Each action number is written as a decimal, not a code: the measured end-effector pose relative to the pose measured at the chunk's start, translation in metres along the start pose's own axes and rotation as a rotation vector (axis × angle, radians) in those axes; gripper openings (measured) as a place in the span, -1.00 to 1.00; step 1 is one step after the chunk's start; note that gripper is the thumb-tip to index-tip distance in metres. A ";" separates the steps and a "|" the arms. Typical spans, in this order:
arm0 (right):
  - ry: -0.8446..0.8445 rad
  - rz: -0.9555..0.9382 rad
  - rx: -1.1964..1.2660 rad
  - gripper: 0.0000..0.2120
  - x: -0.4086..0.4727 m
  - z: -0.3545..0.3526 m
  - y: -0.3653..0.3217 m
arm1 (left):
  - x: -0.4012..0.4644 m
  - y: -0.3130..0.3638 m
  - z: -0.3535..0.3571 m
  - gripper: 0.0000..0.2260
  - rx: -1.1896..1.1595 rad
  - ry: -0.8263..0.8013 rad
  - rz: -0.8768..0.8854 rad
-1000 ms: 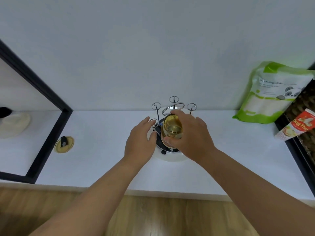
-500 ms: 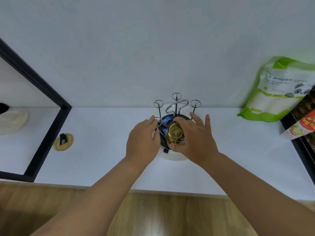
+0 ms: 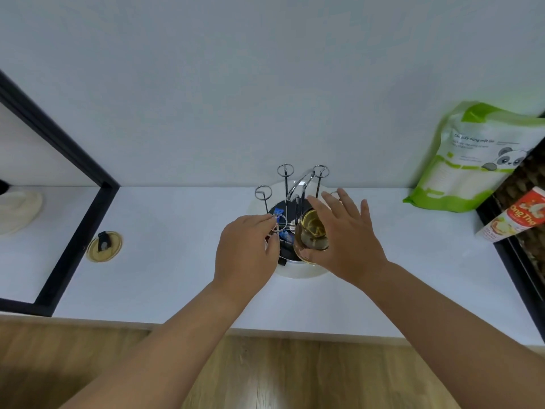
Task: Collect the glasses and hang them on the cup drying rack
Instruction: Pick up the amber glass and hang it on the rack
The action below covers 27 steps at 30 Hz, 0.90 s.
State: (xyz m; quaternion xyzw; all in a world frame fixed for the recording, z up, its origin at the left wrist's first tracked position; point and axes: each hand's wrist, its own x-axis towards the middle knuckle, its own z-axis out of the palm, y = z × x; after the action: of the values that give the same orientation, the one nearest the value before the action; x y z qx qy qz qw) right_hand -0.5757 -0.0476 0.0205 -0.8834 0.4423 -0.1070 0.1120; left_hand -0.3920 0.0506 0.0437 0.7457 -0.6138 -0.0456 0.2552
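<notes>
The cup drying rack (image 3: 285, 172) stands at the back middle of the white counter: chrome prongs with ring tops, a curved centre handle and a round white base. An amber-tinted glass (image 3: 312, 231) sits upside down on the rack's front right side. My right hand (image 3: 351, 243) is against the glass, thumb below it and palm beside it, with the other fingers spread straight. My left hand (image 3: 246, 252) pinches a ring-topped prong at the rack's front left. The prong inside the glass is hidden.
A green and white bag (image 3: 472, 160) leans on the wall at the right, with a red and white carton (image 3: 520, 216) beside a dark shelf. A round yellow lid (image 3: 104, 246) lies at the left near a black frame (image 3: 73, 202). The counter's front edge is close below my forearms.
My right hand has brought the glass down from above the rack onto its front right side and spread its fingers. My left hand has moved onto a prong.
</notes>
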 end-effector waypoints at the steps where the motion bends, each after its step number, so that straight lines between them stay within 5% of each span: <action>1: 0.003 -0.001 0.005 -0.04 0.000 -0.001 0.001 | -0.001 0.001 0.001 -0.76 0.001 -0.004 0.003; 11: -0.023 0.012 -0.002 -0.23 -0.001 -0.006 0.014 | 0.006 -0.004 0.013 -0.57 -0.008 -0.074 -0.044; 27: -0.080 -0.021 -0.046 -0.19 -0.003 -0.009 0.021 | 0.003 -0.012 0.020 -0.40 0.058 -0.258 -0.045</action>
State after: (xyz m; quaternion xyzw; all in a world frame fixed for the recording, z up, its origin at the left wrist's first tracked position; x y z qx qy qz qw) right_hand -0.5959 -0.0583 0.0223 -0.8938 0.4307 -0.0624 0.1080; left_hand -0.3883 0.0423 0.0222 0.7544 -0.6256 -0.1290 0.1512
